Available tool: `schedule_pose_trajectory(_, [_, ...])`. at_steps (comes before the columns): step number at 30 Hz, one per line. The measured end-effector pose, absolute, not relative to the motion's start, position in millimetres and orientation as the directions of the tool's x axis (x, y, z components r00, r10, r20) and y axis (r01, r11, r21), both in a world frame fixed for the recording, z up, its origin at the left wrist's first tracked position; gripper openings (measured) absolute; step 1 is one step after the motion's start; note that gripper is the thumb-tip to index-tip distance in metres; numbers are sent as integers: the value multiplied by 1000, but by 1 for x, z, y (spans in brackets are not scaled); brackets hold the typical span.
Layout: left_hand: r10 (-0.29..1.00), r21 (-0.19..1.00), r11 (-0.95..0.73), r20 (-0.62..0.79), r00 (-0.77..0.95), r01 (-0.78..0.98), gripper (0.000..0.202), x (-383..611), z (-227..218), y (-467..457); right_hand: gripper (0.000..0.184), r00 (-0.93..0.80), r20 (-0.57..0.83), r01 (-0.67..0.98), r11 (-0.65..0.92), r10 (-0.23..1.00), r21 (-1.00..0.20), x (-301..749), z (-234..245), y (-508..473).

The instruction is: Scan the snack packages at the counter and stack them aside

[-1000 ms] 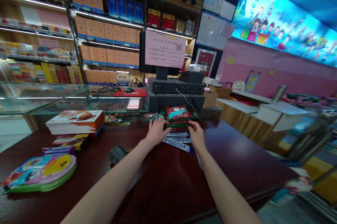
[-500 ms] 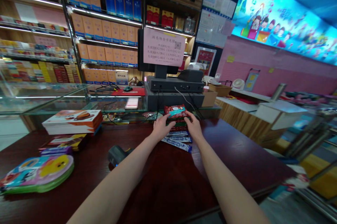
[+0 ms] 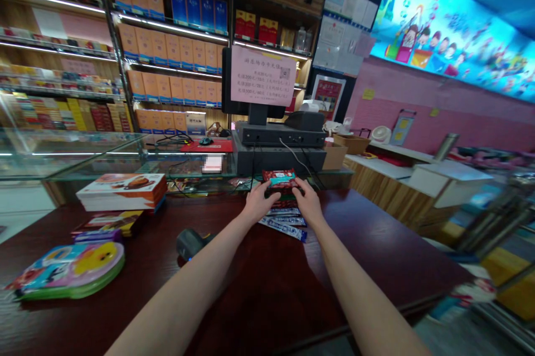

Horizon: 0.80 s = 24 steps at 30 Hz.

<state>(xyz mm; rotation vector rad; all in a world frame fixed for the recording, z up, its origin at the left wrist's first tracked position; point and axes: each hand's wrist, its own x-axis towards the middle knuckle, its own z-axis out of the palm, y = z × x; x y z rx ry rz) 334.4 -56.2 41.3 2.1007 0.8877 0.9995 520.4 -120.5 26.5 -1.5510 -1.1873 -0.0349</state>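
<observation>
A red snack packet with a teal label (image 3: 281, 178) lies on top of a small stack at the back of the dark table. My left hand (image 3: 259, 200) grips its left end, thumb pointing inward. At its right end my right hand (image 3: 307, 199) has fingers and thumb closed on the same packet. More dark red and green packaging shows beneath it, partly hidden by my hands. Several blue and white stick packets (image 3: 286, 226) lie fanned on the table just in front of the stack.
A black handheld scanner (image 3: 191, 244) rests left of my forearm. Farther left are a white and orange box (image 3: 123, 191), flat snack packs and a colourful duck-patterned pack (image 3: 75, 269). Behind stand a glass counter and a cash register (image 3: 278, 147). The wooden table (image 3: 376, 244) extends right.
My hands stay on the red packet, which has hardly moved. The whole view has shifted slightly, so things on the left appear a little farther right.
</observation>
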Motion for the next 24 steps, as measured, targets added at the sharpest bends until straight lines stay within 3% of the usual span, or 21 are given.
schedule_pose_trajectory(13, [772, 803, -561, 421, 476, 200, 54, 240, 61, -59, 47, 392, 640, 652, 292, 660, -700, 441, 27, -117])
schedule_pose_trajectory(20, [815, 779, -545, 406, 413, 309, 57, 176, 61, -45, 49, 290, 654, 593, 405, 699, -696, 388, 27, -101])
schedule_pose_trajectory(24, [829, 797, -533, 423, 367, 284, 55, 150, 58, -42, 52, 225, 653, 578, 441, 723, -687, 365, 26, -96])
